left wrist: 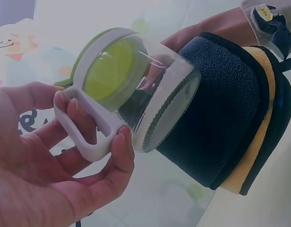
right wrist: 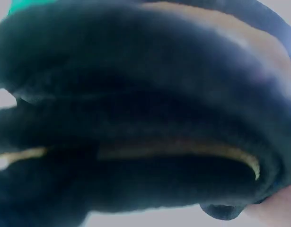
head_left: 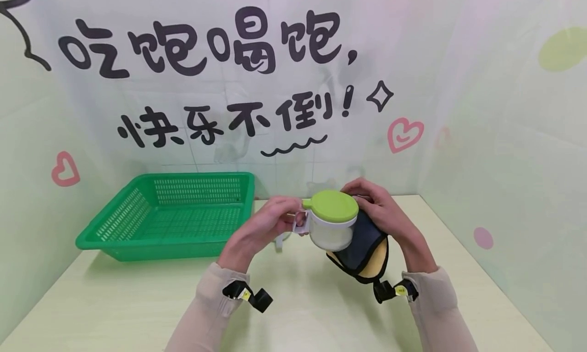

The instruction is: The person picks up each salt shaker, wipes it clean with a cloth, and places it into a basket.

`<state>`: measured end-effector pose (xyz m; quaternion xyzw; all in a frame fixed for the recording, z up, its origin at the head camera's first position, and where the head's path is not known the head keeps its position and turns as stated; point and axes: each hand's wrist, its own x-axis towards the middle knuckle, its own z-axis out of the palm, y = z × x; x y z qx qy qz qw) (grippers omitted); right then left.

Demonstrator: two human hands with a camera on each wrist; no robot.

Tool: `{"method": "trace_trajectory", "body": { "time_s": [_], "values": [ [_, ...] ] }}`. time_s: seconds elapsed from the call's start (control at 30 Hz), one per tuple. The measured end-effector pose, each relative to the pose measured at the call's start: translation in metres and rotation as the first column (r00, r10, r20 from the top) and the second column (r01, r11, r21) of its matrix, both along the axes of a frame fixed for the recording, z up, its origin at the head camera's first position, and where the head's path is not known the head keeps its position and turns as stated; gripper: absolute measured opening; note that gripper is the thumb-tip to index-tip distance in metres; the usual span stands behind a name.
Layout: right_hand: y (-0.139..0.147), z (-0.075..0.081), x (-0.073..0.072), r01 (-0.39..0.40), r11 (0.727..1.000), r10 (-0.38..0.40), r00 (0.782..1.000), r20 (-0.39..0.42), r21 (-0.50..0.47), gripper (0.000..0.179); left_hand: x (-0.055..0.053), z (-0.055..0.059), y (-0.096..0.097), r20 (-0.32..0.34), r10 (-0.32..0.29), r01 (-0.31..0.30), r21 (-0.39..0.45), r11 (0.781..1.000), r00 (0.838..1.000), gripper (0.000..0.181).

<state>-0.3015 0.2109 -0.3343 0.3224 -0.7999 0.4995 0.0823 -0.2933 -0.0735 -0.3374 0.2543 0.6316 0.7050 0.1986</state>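
A clear glass seasoning jar (head_left: pixel 331 236) with a green lid (head_left: pixel 336 206) is held up over the table. My left hand (head_left: pixel 263 225) grips its white handle (left wrist: pixel 99 152), the fingers curled through and around the loop. In the left wrist view the jar looks tilted, and no contents can be made out. My right hand (head_left: pixel 381 209) holds a folded cloth (head_left: pixel 362 242), dark navy with a yellow layer and black edging, at the jar's right side. That cloth (right wrist: pixel 136 61) fills most of the right wrist view, hiding the right fingers there.
A green perforated plastic basket (head_left: pixel 183 251) stands at the back left of the pale table (head_left: pixel 293 311). Part of a small whitish object (head_left: pixel 279 242) shows just behind my left hand. Printed white curtains (head_left: pixel 293 173) enclose the table at the back and sides.
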Motion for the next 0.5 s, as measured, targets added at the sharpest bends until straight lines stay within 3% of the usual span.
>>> {"method": "trace_trajectory", "body": {
  "time_s": [0.5],
  "values": [
    [-0.0006, -0.0046, -0.0021, -0.157, 0.987, 0.158, 0.987, 0.009, -0.041, 0.023, -0.0021, -0.0084, 0.0086, 0.082, -0.116, 0.109, 0.082, 0.991, 0.990, 0.023]
  ]
}}
